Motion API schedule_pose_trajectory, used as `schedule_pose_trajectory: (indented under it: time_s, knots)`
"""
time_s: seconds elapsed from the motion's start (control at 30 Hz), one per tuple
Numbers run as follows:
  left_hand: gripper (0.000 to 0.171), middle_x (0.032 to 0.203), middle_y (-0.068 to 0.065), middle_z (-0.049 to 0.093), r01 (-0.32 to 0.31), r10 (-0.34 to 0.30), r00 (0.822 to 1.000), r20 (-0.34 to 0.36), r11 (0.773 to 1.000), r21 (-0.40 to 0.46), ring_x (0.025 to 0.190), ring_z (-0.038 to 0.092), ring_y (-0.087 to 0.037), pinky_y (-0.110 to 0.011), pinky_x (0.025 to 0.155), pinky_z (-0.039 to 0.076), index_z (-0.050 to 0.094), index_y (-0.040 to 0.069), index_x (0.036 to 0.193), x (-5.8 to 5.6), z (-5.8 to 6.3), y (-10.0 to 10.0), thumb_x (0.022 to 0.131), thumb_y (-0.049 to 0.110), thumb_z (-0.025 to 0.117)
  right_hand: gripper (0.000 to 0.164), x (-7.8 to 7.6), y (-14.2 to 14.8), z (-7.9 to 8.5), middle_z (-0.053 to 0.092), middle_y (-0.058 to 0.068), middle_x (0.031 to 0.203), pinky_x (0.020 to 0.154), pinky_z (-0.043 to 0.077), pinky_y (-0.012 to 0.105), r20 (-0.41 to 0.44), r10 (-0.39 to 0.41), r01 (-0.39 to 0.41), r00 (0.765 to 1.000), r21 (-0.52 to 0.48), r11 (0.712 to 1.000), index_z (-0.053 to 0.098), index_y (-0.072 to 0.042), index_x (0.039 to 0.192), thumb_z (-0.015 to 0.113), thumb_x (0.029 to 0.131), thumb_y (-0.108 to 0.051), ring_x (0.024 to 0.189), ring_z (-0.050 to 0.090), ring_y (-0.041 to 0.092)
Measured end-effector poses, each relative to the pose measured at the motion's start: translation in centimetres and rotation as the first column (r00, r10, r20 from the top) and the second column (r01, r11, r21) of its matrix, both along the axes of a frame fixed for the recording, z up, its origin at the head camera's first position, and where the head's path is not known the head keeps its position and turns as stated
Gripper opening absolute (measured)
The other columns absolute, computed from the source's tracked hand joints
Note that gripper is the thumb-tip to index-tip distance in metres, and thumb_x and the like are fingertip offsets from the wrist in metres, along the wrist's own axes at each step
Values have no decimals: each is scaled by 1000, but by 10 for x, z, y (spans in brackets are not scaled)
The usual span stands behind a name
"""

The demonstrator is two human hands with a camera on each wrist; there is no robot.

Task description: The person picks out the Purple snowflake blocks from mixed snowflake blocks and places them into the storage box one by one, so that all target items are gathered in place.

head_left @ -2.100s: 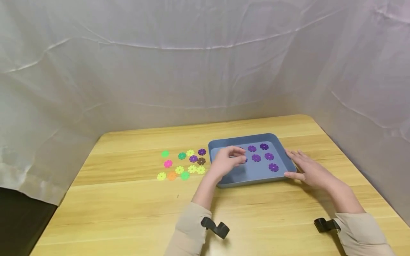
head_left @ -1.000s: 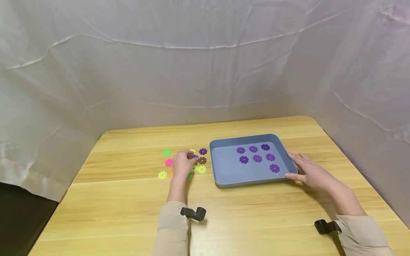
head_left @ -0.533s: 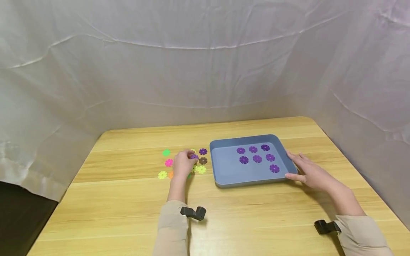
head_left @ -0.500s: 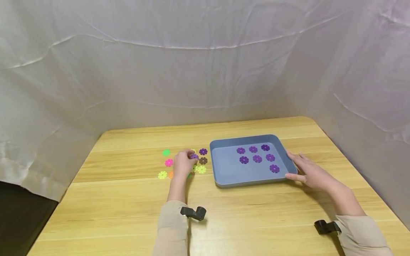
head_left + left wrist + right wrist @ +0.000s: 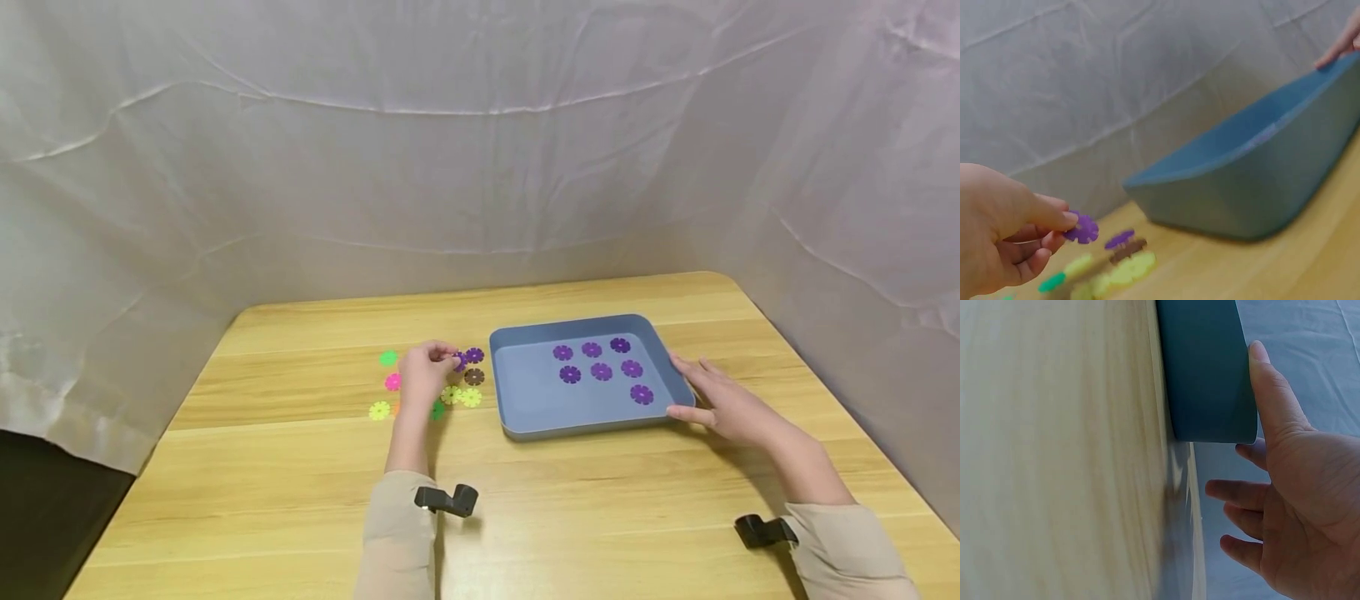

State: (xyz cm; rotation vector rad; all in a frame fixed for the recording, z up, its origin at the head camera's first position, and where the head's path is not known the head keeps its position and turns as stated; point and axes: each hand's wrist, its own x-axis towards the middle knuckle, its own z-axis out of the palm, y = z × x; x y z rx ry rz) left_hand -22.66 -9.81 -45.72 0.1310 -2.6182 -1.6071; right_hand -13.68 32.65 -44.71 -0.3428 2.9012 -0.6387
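Note:
My left hand [image 5: 422,375] pinches a purple notched plastic disc [image 5: 1085,229] between thumb and forefinger; in the left wrist view it is lifted off the table. Close by on the wood lie a dark purple disc [image 5: 475,356], a brown disc [image 5: 474,377] and yellow discs [image 5: 471,397]. A blue-grey tray [image 5: 525,404] stands to the right, with several purple discs [image 5: 601,372] spread flat inside. At the tray's right side rests my right hand [image 5: 735,408], fingers extended. The right wrist view shows its thumb against the rim.
Left of and under my left hand are a bright green disc [image 5: 387,357], a pink disc [image 5: 393,382], a yellow disc [image 5: 379,410] and a partly covered green disc [image 5: 437,410]. Pale cloth [image 5: 480,167] hangs behind the wooden table [image 5: 300,500].
From over the tray, my left hand has moved left to the loose discs, taken hold of a purple one and raised it slightly. My right hand has stayed at the tray.

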Motion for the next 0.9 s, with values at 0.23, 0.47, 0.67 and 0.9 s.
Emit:
schedule_pose_trajectory:
  time_s: [0.23, 0.47, 0.67, 0.9]
  knots:
    - [17, 92, -10, 72, 50, -42, 997, -70, 991, 125, 83, 67, -21, -27, 76, 58, 73, 7, 98, 5, 32, 19, 81, 9, 76, 91, 2, 1, 2, 20, 39, 152, 104, 20, 77, 9, -11, 11, 1000, 11, 1000, 13, -12, 157, 62, 90, -50, 138, 18, 60]
    - [15, 88, -9, 74, 161, -138, 983, -119, 965, 208, 77, 68, -15, -25, 73, 57, 75, 8, 95, 19, 44, 63, 80, 11, 79, 91, 5, 1, 2, 23, 33, 155, 108, 19, 74, -17, -5, 6, 1000, 26, 1000, 18, -7, 155, 63, 89, -50, 142, 16, 55]
    - [13, 84, -4, 73, 248, -233, 968, -92, 943, 223, 73, 65, -7, -22, 70, 55, 75, 11, 92, 30, 30, 102, 80, 15, 79, 91, 5, -1, 2, 20, 33, 156, 112, 19, 70, -55, 0, 4, 998, 79, 997, 22, -4, 154, 63, 89, -53, 144, 15, 52]
    - [6, 77, 0, 71, 295, -297, 955, -20, 932, 210, 64, 57, -4, -20, 55, 49, 76, 13, 87, 38, 8, 141, 81, 14, 78, 90, 1, -3, 0, 21, 33, 155, 112, 20, 68, -101, 22, -9, 995, 134, 991, 26, -3, 153, 62, 89, -55, 144, 17, 52]
